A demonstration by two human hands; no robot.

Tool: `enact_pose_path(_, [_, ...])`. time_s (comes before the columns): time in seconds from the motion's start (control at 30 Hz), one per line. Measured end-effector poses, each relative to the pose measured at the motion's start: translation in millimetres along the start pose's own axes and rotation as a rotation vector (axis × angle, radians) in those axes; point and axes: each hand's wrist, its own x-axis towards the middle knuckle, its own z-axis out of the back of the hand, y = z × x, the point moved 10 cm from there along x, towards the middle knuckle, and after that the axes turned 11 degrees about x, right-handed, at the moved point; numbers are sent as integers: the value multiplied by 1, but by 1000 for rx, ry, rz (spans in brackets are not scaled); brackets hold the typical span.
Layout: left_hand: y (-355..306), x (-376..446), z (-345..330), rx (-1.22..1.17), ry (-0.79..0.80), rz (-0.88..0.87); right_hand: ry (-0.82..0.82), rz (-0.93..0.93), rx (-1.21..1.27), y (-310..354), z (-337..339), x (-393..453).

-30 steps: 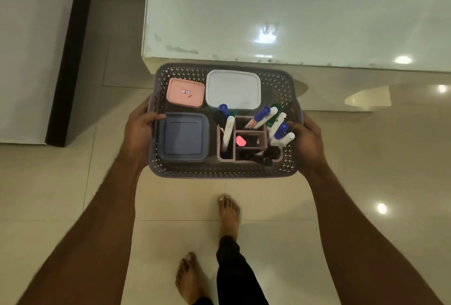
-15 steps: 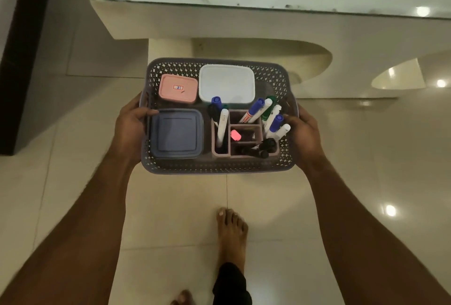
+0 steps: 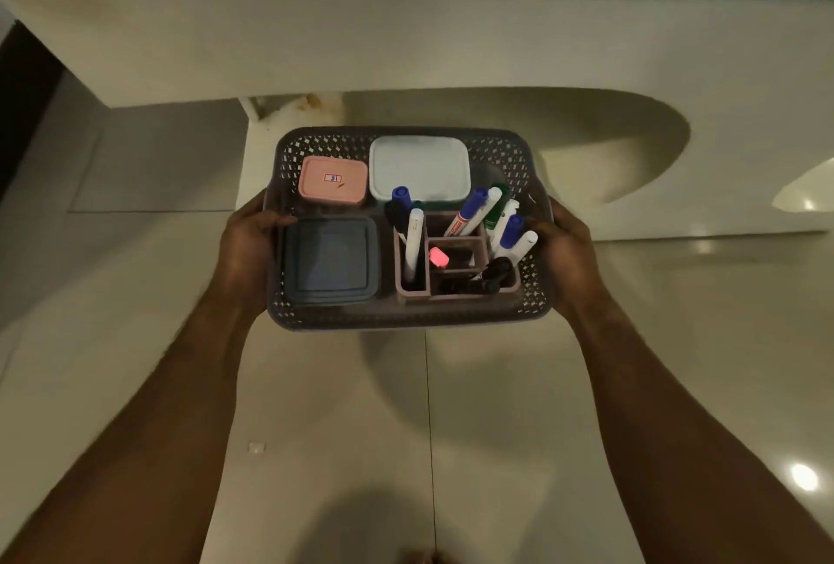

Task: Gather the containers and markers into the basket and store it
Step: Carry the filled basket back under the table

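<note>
I hold a grey perforated basket (image 3: 406, 315) in the air over the tiled floor. My left hand (image 3: 246, 247) grips its left rim and my right hand (image 3: 564, 256) grips its right rim. Inside lie a pink lidded container (image 3: 333, 180), a white lidded container (image 3: 419, 168) and a blue lidded container (image 3: 331, 260). A mauve divided organiser (image 3: 413, 295) at the basket's right holds several markers (image 3: 469, 214) with blue, green, white and black caps, plus a pink highlighter (image 3: 438, 257).
A cream table (image 3: 406, 35) with a glass top spans the upper frame, its apron just beyond the basket. Below it a curved base (image 3: 586, 121) forms a hollow recess. Glossy tiles (image 3: 496, 428) lie underneath, with a dark panel (image 3: 18, 103) at far left.
The basket and both hands moved lower and closer to the table's base. The view tilted down, so the tabletop slid to the upper edge and my feet left the frame.
</note>
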Motion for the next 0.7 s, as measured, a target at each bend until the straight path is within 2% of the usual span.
enact_pose_path(0.1, [-2, 26, -7, 17, 23, -43, 9, 43, -20, -1, -2, 31])
enact_pose_path(0.27, [4, 61, -11, -13, 19, -10, -22, 92, -53, 9, -11, 60])
enact_pose_path(0.6, [8, 97, -8, 0, 111, 49, -25, 62, -203, 21, -27, 92])
enact_pose_path(0.67, [6, 98, -8, 31, 85, 50, -28, 66, -207, 23, -27, 94])
enact_pose_path(0.7, [0, 96, -2, 78, 13, 33, -43, 76, -201, 25, -26, 93])
